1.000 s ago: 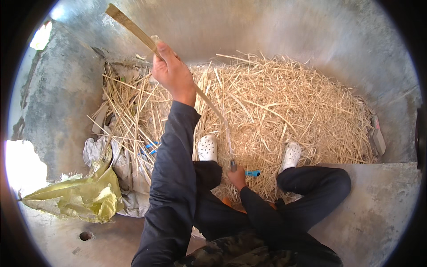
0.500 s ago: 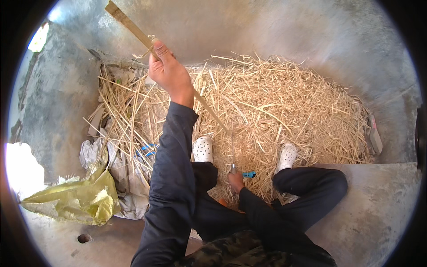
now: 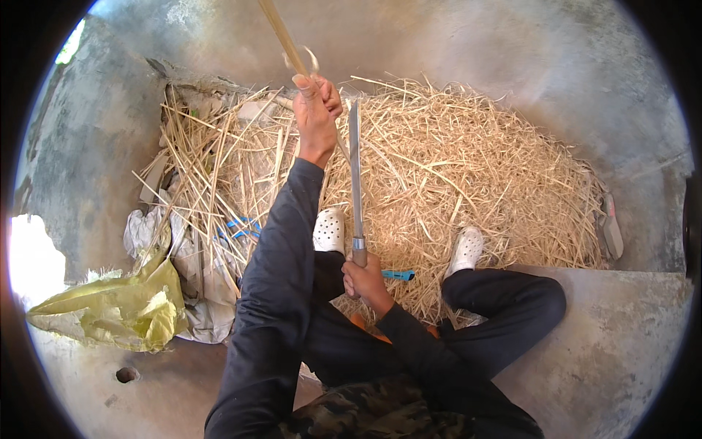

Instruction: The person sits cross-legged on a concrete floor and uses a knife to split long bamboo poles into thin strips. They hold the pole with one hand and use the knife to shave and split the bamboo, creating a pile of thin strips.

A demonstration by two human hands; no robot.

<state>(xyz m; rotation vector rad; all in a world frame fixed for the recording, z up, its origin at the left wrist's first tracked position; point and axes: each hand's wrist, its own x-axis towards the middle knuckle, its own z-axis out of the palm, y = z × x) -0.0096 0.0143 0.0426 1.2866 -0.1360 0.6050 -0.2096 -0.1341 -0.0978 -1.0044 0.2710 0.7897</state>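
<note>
Splitting step: left hand [image 3: 316, 117] grips cane [image 3: 281, 33]; right hand [image 3: 363, 279] clenches knife [image 3: 355, 175]. Next move likely needs blade set on cane.

Daylight scene, evenly and softly lit, with only faint shadows on the concrete floor [image 3: 629, 344]. Glare burns out a white patch at the left edge, beside the yellow sack [image 3: 110, 314], and a smaller bright spot sits at upper left. Fisheye distortion bends straight edges toward the rim; a black circular vignette frames the view. The straw heap [image 3: 468, 168] is sharp at centre, softer at the margins, and the long blade [image 3: 355, 175] shows slight blur
</note>
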